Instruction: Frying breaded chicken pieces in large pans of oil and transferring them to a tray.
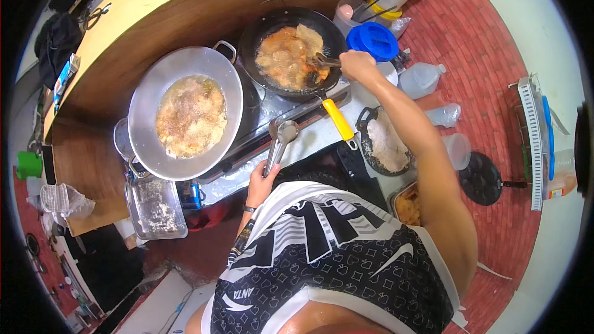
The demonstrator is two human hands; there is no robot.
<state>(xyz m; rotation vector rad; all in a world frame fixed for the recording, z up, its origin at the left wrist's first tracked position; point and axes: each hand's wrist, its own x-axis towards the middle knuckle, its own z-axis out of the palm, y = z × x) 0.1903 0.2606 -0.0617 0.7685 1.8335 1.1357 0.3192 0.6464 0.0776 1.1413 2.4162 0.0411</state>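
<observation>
My left hand [261, 184] grips steel tongs [279, 141], heads pointing away from me, above the front of a gas stove [288, 102]. At the right rim of a black wok [253, 58], my right hand [359, 66] is closed around a metal utensil [326, 60], probably tongs. Its tip reaches among browned, battered pieces [287, 53] frying in bubbling oil. A yellow handle [338, 118] juts from the wok toward me. To the left, a wide aluminium pan [144, 102] holds paler battered pieces [192, 116] in foaming oil.
A floury metal tray [158, 211] sits at the left. Beneath my right arm are a black pan of white flour [385, 141] and a tray of fried pieces [408, 206]. A blue-lidded container [373, 41] and plastic jug [421, 80] stand right. A wooden panel [199, 23] borders the back.
</observation>
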